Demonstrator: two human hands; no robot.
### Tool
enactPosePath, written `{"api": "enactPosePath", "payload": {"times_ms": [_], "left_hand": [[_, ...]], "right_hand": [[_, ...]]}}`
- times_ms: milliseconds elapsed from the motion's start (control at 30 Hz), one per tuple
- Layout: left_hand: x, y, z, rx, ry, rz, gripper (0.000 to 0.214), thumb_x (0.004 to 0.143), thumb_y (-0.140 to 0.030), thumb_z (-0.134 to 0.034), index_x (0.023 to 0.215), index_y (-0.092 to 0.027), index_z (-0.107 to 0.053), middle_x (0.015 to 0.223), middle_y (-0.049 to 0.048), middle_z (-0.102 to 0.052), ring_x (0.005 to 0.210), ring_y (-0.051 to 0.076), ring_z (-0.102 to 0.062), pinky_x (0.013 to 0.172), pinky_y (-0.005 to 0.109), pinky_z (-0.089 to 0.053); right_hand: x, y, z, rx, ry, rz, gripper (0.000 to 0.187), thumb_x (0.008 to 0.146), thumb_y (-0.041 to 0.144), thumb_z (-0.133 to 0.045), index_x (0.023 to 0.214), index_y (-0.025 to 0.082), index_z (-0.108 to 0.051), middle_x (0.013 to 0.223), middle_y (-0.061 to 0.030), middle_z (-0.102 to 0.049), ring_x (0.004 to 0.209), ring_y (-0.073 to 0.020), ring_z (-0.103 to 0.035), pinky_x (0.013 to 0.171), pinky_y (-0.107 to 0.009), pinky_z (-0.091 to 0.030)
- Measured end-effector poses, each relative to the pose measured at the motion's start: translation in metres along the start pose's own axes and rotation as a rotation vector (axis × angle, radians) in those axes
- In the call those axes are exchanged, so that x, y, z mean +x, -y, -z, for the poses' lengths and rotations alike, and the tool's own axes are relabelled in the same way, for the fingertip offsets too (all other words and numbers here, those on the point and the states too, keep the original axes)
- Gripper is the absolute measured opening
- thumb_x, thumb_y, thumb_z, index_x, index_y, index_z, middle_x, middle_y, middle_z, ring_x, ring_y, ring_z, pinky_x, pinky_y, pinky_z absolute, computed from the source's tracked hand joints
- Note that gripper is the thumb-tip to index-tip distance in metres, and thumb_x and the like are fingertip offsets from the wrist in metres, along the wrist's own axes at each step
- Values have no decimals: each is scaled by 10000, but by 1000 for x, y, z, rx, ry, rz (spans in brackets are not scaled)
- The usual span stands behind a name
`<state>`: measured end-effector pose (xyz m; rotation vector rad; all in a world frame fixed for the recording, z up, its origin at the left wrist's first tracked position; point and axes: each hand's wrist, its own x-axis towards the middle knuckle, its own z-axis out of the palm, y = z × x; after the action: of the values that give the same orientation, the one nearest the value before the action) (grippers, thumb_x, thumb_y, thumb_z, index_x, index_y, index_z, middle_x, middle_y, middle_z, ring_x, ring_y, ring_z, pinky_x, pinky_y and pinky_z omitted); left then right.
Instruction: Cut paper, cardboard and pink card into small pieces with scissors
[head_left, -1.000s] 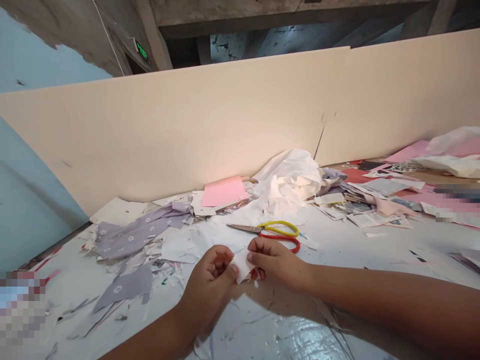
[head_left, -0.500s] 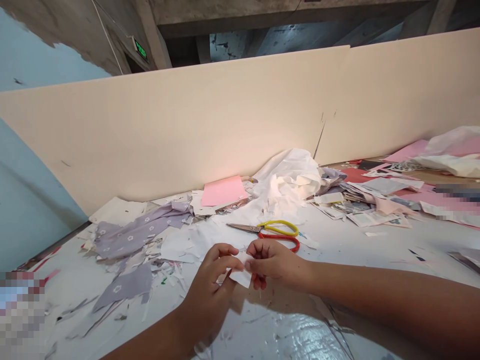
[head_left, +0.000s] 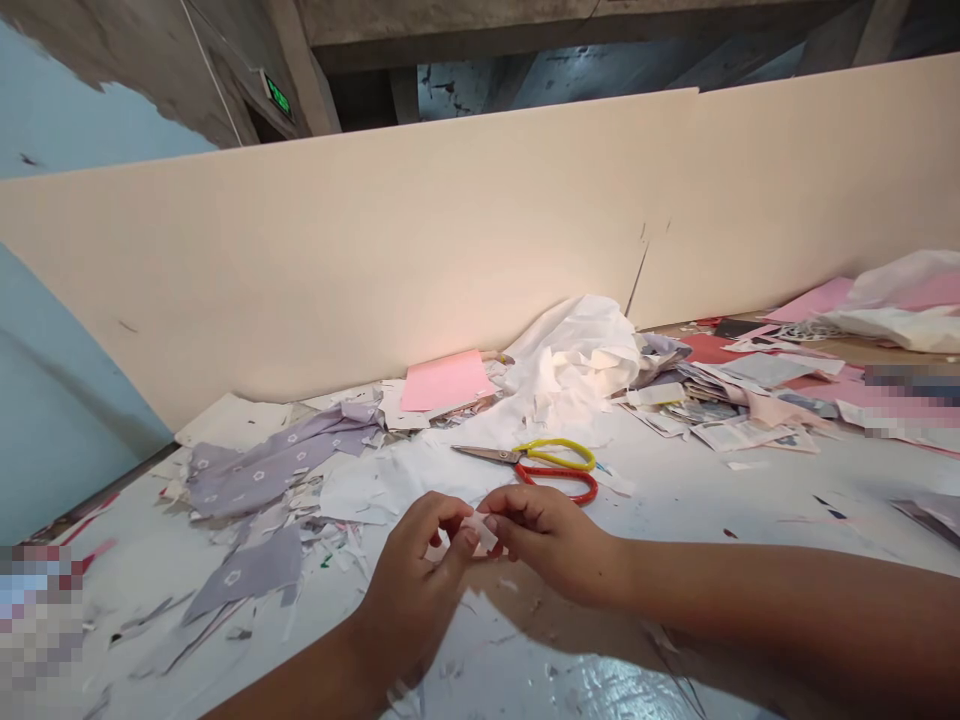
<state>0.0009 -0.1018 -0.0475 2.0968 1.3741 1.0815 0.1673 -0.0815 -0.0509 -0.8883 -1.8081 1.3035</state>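
I see left hand (head_left: 416, 580) and right hand (head_left: 551, 540) both pinching small white paper scrap (head_left: 480, 530) at fingertips, just above table (head_left: 712, 500), probably for fine control. Scissors (head_left: 540, 462) lie near, beyond hands.

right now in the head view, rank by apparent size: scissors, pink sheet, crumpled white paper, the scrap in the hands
1. crumpled white paper
2. pink sheet and scissors: unsure; the scissors reach longer, the sheet covers more and lies farther off
3. scrap, smallest though nearest
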Motion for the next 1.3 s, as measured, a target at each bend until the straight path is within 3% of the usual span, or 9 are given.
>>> {"api": "enactPosePath", "payload": {"times_ms": [100,267,433,667,933,1067,1300], "left_hand": [[0,2,-2,-41,-32,71,180,789,-379,-484,833,-212,-531,739,2,-537,689,139,-514,663,282,-407],[0,9,-6,-191,-71,148,233,769,-393,-507,909,-207,-495,777,8,-533,725,144,-516,681,285,-423],[-1,7,-4,-285,-33,192,244,752,-377,-532,916,-200,-496,794,11,-531,746,144,-515,709,284,-422],[3,-3,-1,-322,52,255,227,753,-396,-505,779,-179,-567,723,12,-545,684,145,-495,645,258,-410],[5,-4,-2,-350,29,307,232,740,-398,-526,714,-174,-575,650,-7,-528,646,130,-484,611,233,-400],[5,-6,-2,-344,23,339,248,742,-412,-511,689,-175,-560,617,-14,-513,620,130,-480,589,230,-396],[3,-6,-4,-201,-7,240,214,750,-369,-506,666,-182,-565,609,-14,-524,587,125,-457,554,226,-374]], "right_hand": [[-3,1,0,25,-19,14,243,824,364,-469,924,170,-576,773,-24,-565,721,-123,-527,659,-257,-424],[-3,-3,-1,45,-64,-37,422,690,399,-639,1039,204,-505,744,14,-510,642,-105,-483,591,-245,-406],[0,-1,-2,94,-110,-40,204,748,345,-574,829,167,-515,678,24,-468,594,-86,-431,527,-217,-350],[-2,5,-2,-130,-135,23,121,758,293,-531,738,174,-515,660,18,-472,591,-93,-420,516,-213,-335],[4,-8,-1,-2,-140,-32,187,754,350,-542,714,179,-478,607,47,-392,548,-80,-354,485,-208,-281],[5,-12,-1,68,-127,-49,191,739,357,-563,733,177,-499,629,38,-449,569,-85,-392,513,-212,-306],[4,-4,0,68,-74,-75,186,730,349,-580,766,174,-529,622,37,-475,563,-80,-410,501,-201,-305]]}}
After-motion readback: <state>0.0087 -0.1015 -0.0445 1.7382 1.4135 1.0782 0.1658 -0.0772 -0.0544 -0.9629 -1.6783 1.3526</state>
